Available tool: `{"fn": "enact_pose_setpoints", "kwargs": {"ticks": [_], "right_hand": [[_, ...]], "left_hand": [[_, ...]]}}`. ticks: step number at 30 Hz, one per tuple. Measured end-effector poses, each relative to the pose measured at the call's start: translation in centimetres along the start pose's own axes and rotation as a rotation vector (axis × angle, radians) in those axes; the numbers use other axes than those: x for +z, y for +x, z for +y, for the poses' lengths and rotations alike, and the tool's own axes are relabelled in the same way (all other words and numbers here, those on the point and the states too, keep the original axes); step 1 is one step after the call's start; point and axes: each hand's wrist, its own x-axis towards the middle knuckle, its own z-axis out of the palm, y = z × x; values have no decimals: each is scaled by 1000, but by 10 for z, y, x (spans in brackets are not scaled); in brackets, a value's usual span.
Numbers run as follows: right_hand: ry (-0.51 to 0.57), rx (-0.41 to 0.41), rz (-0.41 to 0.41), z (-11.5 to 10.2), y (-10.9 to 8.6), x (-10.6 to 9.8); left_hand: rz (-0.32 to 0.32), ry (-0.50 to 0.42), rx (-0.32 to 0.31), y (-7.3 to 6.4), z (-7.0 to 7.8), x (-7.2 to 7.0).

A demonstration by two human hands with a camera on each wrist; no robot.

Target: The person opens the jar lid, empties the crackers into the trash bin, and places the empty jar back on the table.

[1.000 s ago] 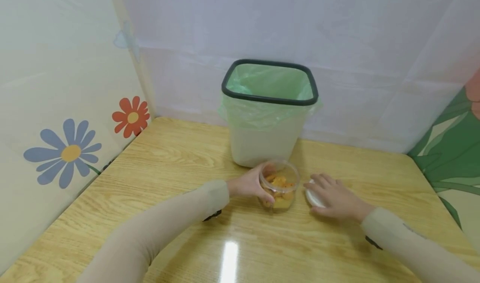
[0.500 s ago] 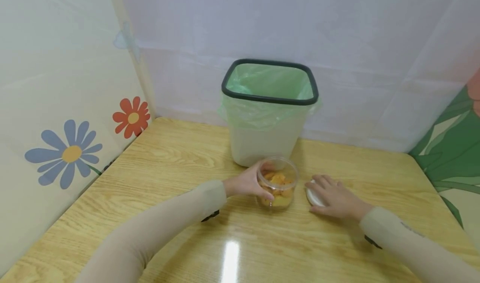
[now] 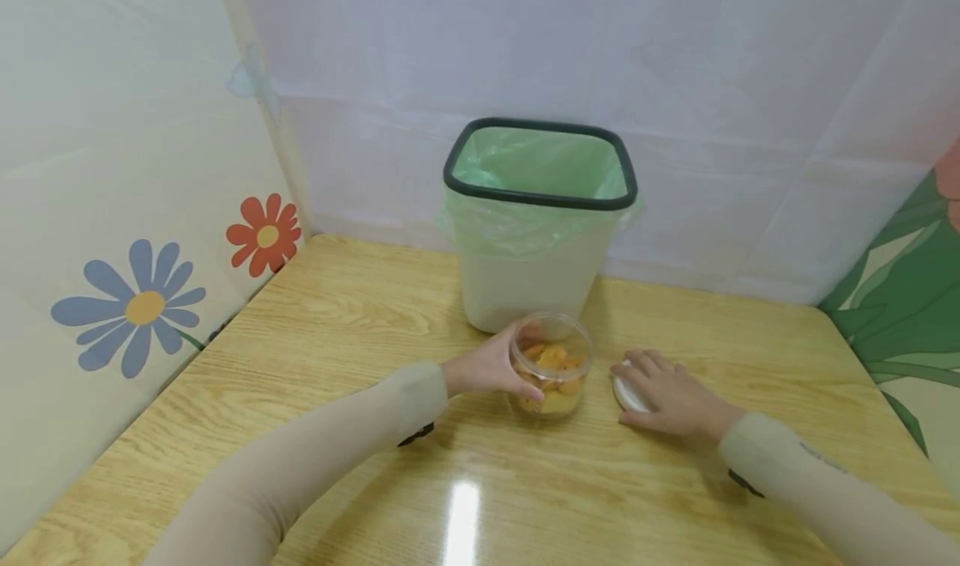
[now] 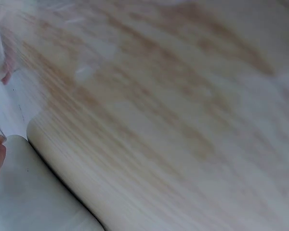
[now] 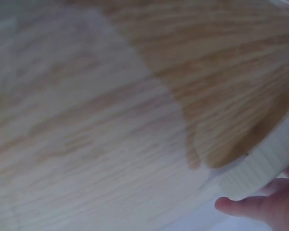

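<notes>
You had the clear plastic jar (image 3: 557,374) just below and right of centre in the head view, its mouth uncovered and orange-yellow chunks (image 3: 559,401) inside. Your left hand (image 3: 491,368) was curled round the jar's left side, thumb in front and fingers behind; whether its base touched the wood-grain table (image 3: 360,299) you could not tell. Your right hand (image 3: 675,398), right of centre, was spread over the white lid (image 3: 631,393), its thumb (image 5: 245,207) at the ribbed edge in the right-wrist view; whether it pinched the lid or merely rested there could not be told.

With no lid on, a sharp tilt or a slipping left grip would likely have spilled the chunks. The lined trash bin (image 3: 525,291) stood right behind, at upper centre, so a careless forward push could have knocked the jar against it.
</notes>
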Motion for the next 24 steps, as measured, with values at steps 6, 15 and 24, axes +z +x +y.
{"fn": "enact_pose_setpoints", "kwargs": {"ticks": [6, 15, 24], "right_hand": [[-2, 4, -2, 2, 0, 4], [7, 26, -36, 0, -2, 3], [2, -17, -19, 3, -2, 2]], "left_hand": [[-1, -10, -16, -3, 0, 0], [5, -23, 2, -9, -1, -3], [38, -2, 2, -18, 0, -9]]}}
